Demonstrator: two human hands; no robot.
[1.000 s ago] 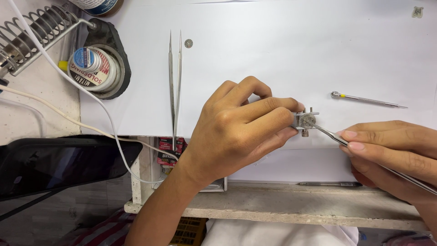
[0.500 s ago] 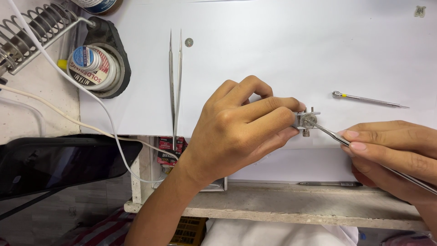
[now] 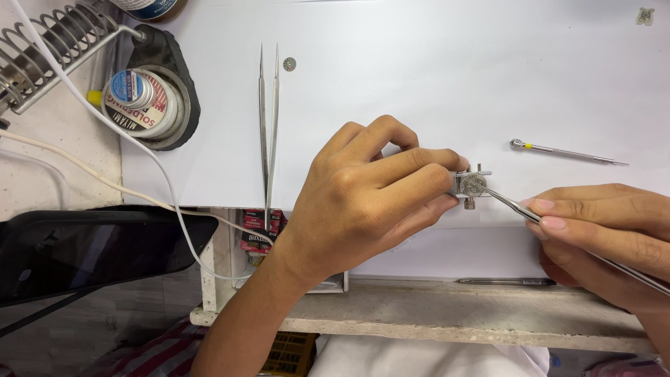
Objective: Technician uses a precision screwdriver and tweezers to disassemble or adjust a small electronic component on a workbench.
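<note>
Nothing much has moved since a moment ago: both hands sit where they were, and only the tip of the probe (image 3: pixel 513 204) has crept a touch closer onto the round metal movement (image 3: pixel 474 184). My left hand (image 3: pixel 363 199) is curled tight, thumb and forefinger pinching the small holder (image 3: pixel 466 187) that clamps the movement, and it rests on the white sheet (image 3: pixel 419 77) near the front edge of the counter (image 3: pixel 433 324). I hold it that way so the piece stays flat and steady while I work on its face. My right hand (image 3: pixel 607 230) is closed around the thin probe like a pen, fingers low on the shaft for fine control, with the tip touching the right edge of the movement. Long tweezers (image 3: pixel 268 132) lie upright on the sheet to the left of my left hand, well apart from it, with a tiny toothed wheel (image 3: pixel 289 64) just beside their tips. A slim screwdriver (image 3: pixel 565 151) lies on the sheet above my right hand, within easy reach. Farther left sit a solder tin (image 3: pixel 143 105), a coiled iron stand (image 3: pixel 49 52) and a white cable (image 3: pixel 112 146); a dark tray (image 3: pixel 91 248) lies below them.
</note>
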